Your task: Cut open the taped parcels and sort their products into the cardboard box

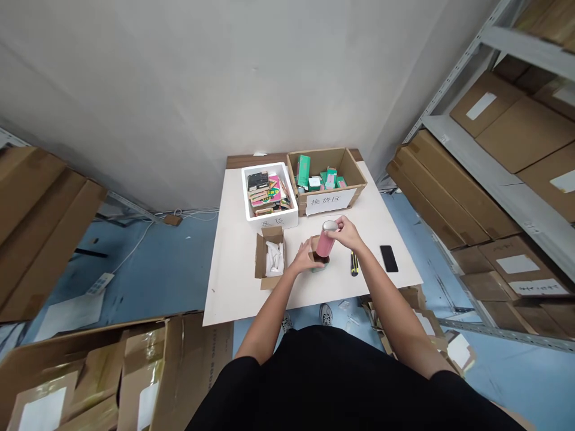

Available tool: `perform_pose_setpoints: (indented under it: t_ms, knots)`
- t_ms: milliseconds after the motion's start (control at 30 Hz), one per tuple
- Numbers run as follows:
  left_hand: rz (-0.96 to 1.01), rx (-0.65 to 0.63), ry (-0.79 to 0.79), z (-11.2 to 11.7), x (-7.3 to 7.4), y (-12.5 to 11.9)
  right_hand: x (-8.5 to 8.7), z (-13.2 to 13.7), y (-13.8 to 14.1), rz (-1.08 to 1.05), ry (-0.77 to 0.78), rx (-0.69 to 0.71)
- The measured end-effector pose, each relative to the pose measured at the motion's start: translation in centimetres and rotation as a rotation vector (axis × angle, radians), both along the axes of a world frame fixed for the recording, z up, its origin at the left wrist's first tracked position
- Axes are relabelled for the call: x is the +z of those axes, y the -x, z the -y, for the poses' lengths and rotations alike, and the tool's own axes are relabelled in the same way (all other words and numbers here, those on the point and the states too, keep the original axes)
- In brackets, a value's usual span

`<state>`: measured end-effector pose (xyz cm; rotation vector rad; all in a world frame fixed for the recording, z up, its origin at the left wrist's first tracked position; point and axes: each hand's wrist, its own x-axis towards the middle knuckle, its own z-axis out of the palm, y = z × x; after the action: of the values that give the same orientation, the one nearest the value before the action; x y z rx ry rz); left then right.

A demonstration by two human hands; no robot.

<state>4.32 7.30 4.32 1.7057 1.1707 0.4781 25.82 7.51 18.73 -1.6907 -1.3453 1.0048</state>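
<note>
A pink cylindrical tumbler (326, 240) with a pale open top lies tilted above the white board table (233, 287). My right hand (348, 233) grips its upper end. My left hand (304, 257) holds its lower end, with the fingers against a dark base. A small green-and-white item (320, 267) shows just below that base, partly hidden. Close to my left hand stands a small open cardboard box (269, 258) with white packing inside. A yellow-and-black utility knife (354, 264) lies to the right of my right hand.
At the table's far edge stand a white foam box (269, 195) of colourful packages and a cardboard box (326, 178) of green packages. A black phone (389, 258) lies on the right. Shelves hold cartons on the right; open cartons sit lower left.
</note>
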Motion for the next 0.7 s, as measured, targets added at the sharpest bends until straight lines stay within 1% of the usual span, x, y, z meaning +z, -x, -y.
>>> perform_pose_setpoints:
  t_ms: [67, 100, 133, 200, 233, 300, 333, 400, 467, 500, 533, 567, 633, 667, 700]
  knots:
    - [0.227, 0.137, -0.023, -0.5, 3.4, 0.1, 1.8, -0.5, 0.2, 0.008, -0.036, -0.012]
    - [0.319, 0.173, -0.058, -0.8, 5.4, -0.1, 2.5, -0.7, 0.3, 0.021, -0.052, -0.023]
    - [0.371, 0.177, -0.116, -1.1, 7.3, -0.6, 3.1, -0.9, 0.6, 0.034, -0.065, -0.038]
    - [0.406, 0.165, -0.207, -1.8, 11.0, -1.6, 4.0, -1.0, 1.0, 0.025, -0.095, -0.077]
    - [0.41, 0.176, -0.232, -2.2, 12.6, -2.0, 4.4, -1.0, 1.1, -0.014, -0.114, -0.091]
    - [0.438, 0.193, -0.244, -3.0, 15.1, -2.3, 4.8, -0.4, 1.2, -0.166, -0.156, -0.071]
    - [0.476, 0.194, -0.229, -3.3, 16.0, -2.2, 4.9, 0.0, 1.1, -0.26, -0.171, -0.024]
    - [0.592, 0.162, -0.16, -3.9, 17.2, -1.5, 4.6, 1.1, 1.3, -0.421, -0.167, 0.14]
    - [0.708, 0.099, -0.073, -4.4, 17.9, -0.7, 4.0, 2.2, 1.9, -0.501, -0.132, 0.291]
    - [0.75, 0.069, -0.04, -4.5, 18.2, -0.5, 3.6, 2.6, 2.4, -0.512, -0.122, 0.315]
    - [0.775, 0.051, -0.027, -4.6, 18.4, -0.4, 3.2, 2.9, 3.0, -0.502, -0.13, 0.292]
    - [0.784, 0.047, -0.033, -4.7, 18.7, -0.4, 2.9, 3.2, 3.6, -0.469, -0.155, 0.228]
    - [0.757, 0.077, -0.072, -4.8, 19.2, -0.6, 2.6, 3.5, 4.7, -0.357, -0.222, 0.061]
    - [0.729, 0.101, -0.087, -4.8, 19.6, -0.7, 2.5, 3.5, 5.0, -0.31, -0.247, 0.008]
    - [0.704, 0.122, -0.09, -4.9, 19.9, -0.8, 2.6, 3.6, 5.1, -0.292, -0.259, -0.007]
